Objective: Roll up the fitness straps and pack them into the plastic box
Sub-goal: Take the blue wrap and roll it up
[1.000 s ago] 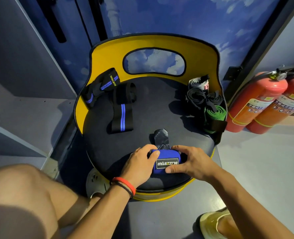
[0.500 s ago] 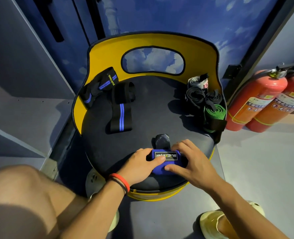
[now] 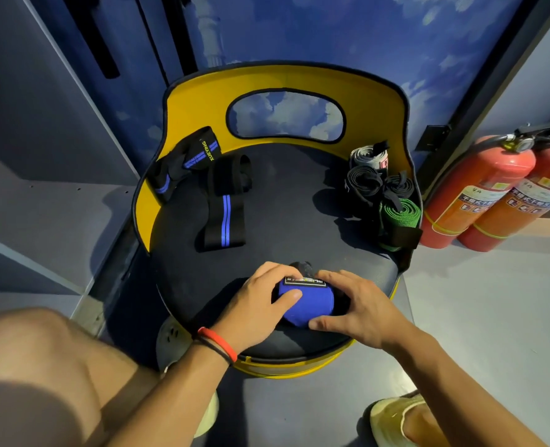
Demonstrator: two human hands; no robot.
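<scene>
A blue strap point(image 3: 306, 301) lies rolled into a thick bundle at the near edge of the black round seat point(image 3: 286, 195). My left hand point(image 3: 257, 304) grips its left end and my right hand point(image 3: 354, 304) grips its right end. A short dark tail point(image 3: 304, 267) sticks out behind the roll. Two black straps with blue stripes lie unrolled at the seat's left: one flat point(image 3: 223, 204), one draped over the yellow rim point(image 3: 185, 162). Rolled straps sit at the right: grey point(image 3: 369, 156), black point(image 3: 364, 182), green point(image 3: 398, 214). No plastic box is in view.
The seat has a yellow backrest point(image 3: 286, 82) with an oval cut-out. Two red fire extinguishers point(image 3: 480, 191) stand on the floor to the right. A grey shelf point(image 3: 51, 201) is at the left. My knee point(image 3: 41, 366) and shoes point(image 3: 396, 417) are near the bottom.
The blue strap has rolled further away from me: its label moved from the front face to the top far edge, the bundle grew thicker and the dark tail got shorter.
</scene>
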